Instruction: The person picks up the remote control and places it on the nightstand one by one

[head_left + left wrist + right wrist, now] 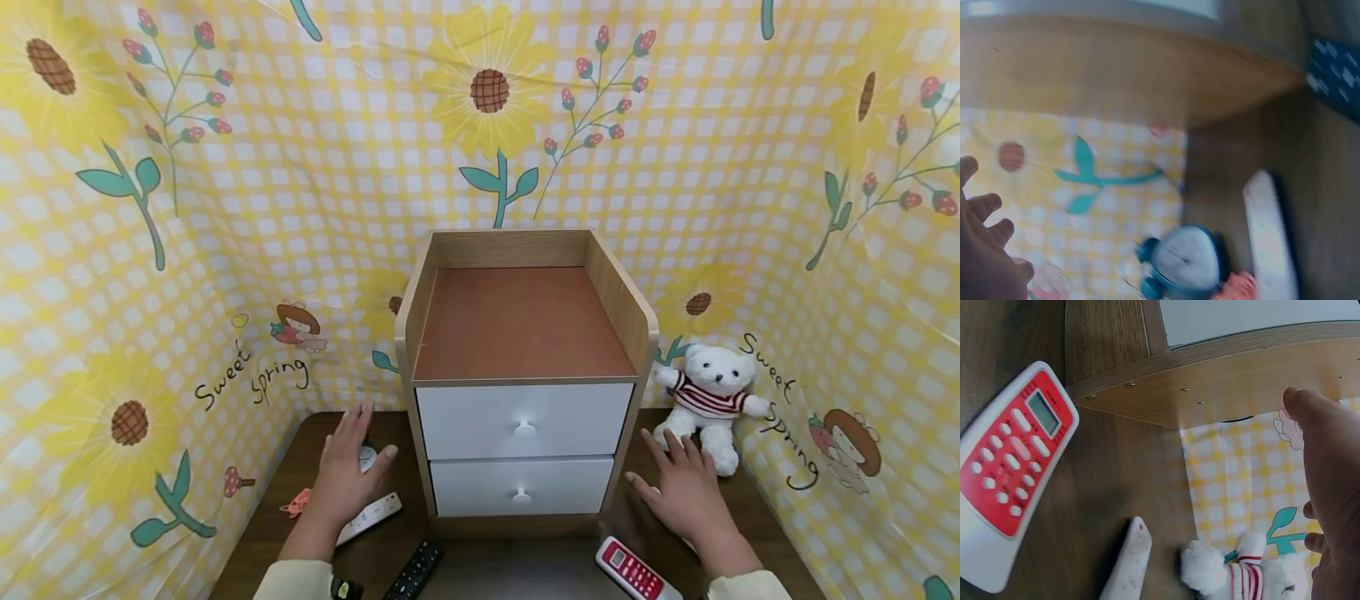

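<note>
My left hand (347, 475) hovers with fingers extended above the left side of the table, holding nothing. Below it sits a teal alarm clock (1188, 259), mostly hidden by the hand in the head view. Beside the clock are a white remote (371, 517) and a crumpled coral-pink item (297, 502) whose kind is unclear. To the right, my right hand (686, 492) is spread and holds nothing, just in front of a white teddy bear (712, 400) in a striped sweater. Another slim white remote (1129, 562) lies near that hand, mostly covered by it in the head view.
A wooden cabinet (525, 325) with two white drawers, both closed, stands between the hands. In front lie a black remote (415, 571) and a red-and-white remote (637, 571) with a small screen. Sunflower-patterned cloth (330, 167) surrounds the dark table (517, 567).
</note>
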A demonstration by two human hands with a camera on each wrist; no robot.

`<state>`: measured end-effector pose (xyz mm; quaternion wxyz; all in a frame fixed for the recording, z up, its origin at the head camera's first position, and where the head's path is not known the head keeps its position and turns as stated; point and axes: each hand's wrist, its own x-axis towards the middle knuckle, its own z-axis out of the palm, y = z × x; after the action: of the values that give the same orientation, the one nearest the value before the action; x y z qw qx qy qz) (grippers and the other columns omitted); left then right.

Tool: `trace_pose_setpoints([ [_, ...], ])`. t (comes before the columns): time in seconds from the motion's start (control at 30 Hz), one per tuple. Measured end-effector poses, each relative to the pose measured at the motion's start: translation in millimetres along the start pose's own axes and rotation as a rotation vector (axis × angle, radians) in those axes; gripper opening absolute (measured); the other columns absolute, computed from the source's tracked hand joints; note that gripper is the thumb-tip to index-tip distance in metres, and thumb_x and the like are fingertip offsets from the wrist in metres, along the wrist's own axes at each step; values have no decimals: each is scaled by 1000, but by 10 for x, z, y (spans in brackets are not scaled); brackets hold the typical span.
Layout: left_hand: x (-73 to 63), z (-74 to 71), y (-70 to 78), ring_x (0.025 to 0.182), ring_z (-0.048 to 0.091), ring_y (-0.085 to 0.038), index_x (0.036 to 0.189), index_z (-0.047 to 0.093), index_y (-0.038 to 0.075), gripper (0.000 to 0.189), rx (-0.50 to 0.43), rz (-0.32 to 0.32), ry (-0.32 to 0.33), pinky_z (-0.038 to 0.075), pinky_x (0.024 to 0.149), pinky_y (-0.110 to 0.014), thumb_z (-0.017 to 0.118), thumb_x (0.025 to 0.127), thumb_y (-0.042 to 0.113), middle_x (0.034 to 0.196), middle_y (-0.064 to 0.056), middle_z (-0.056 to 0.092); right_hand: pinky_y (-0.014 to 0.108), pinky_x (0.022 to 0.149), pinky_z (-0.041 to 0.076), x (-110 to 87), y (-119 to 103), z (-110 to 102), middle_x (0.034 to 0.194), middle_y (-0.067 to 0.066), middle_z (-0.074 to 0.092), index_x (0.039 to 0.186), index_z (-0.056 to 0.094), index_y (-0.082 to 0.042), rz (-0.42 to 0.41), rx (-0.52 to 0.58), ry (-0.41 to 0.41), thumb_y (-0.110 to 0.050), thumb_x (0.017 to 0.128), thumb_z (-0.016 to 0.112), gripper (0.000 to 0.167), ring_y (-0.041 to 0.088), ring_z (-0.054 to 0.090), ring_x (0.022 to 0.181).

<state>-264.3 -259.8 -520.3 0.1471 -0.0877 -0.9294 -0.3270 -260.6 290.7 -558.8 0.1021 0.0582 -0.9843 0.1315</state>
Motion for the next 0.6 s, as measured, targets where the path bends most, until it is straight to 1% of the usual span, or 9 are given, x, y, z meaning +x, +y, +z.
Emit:
trace_pose_setpoints([
  [0.07, 27, -64, 132, 165, 17, -52, 177, 18, 26, 78, -106, 23, 31, 18, 125, -82, 59, 113, 44, 182, -19, 17, 84, 118, 22, -35, 14, 19, 168, 34, 38, 168, 42, -12, 7, 19, 18, -64, 106, 61, 84, 64, 31, 153],
  [0.13, 62, -142, 283, 164, 21, -52, 177, 18, 28, 75, -189, 45, 60, 24, 123, -82, 56, 115, 42, 182, -19, 19, 84, 117, 23, -76, 30, 32, 165, 35, 41, 167, 43, -10, 18, 47, 37, -60, 105, 64, 82, 64, 32, 151],
  [0.23, 140, -257, 528, 162, 29, -50, 176, 23, 24, 69, -309, 89, 110, 32, 122, -77, 52, 116, 40, 180, -18, 27, 82, 116, 23, -147, 67, 51, 162, 37, 43, 165, 44, -7, 46, 78, 57, -58, 105, 65, 82, 63, 34, 149],
  [0.3, 207, -326, 706, 162, 34, -45, 175, 28, 20, 65, -395, 122, 140, 35, 126, -66, 51, 116, 35, 178, -17, 33, 81, 116, 23, -207, 102, 70, 161, 37, 44, 163, 46, -3, 66, 89, 76, -57, 105, 66, 82, 62, 35, 148],
  [0.37, 287, -382, 874, 161, 37, -40, 173, 32, 15, 62, -499, 157, 159, 39, 129, -46, 50, 115, 28, 176, -15, 37, 80, 116, 24, -272, 150, 96, 159, 37, 45, 161, 47, 0, 84, 93, 95, -56, 104, 67, 82, 62, 36, 146],
  [0.47, 402, -459, 1100, 161, 37, -37, 172, 35, 11, 60, -640, 182, 166, 38, 124, -18, 50, 114, 22, 175, -16, 39, 80, 115, 24, -372, 243, 137, 156, 38, 47, 157, 50, 4, 112, 99, 115, -53, 103, 71, 82, 62, 38, 144],
  [0.5, 440, -482, 1157, 161, 36, -35, 171, 35, 10, 60, -673, 186, 166, 36, 121, -12, 50, 114, 22, 175, -16, 38, 80, 115, 24, -401, 277, 147, 156, 38, 47, 157, 50, 5, 123, 100, 113, -53, 102, 72, 83, 62, 39, 144],
  [0.53, 478, -505, 1208, 161, 35, -34, 171, 35, 8, 60, -695, 190, 165, 35, 119, -9, 49, 114, 22, 174, -16, 38, 80, 114, 25, -426, 314, 157, 156, 39, 47, 157, 49, 6, 135, 100, 102, -53, 102, 72, 83, 62, 38, 144],
  [0.6, 541, -561, 1303, 160, 36, -31, 171, 34, 7, 61, -719, 194, 164, 35, 117, -7, 49, 114, 23, 174, -17, 39, 80, 114, 25, -473, 394, 167, 155, 41, 46, 157, 47, 7, 164, 103, 72, -54, 103, 71, 86, 63, 38, 144],
])
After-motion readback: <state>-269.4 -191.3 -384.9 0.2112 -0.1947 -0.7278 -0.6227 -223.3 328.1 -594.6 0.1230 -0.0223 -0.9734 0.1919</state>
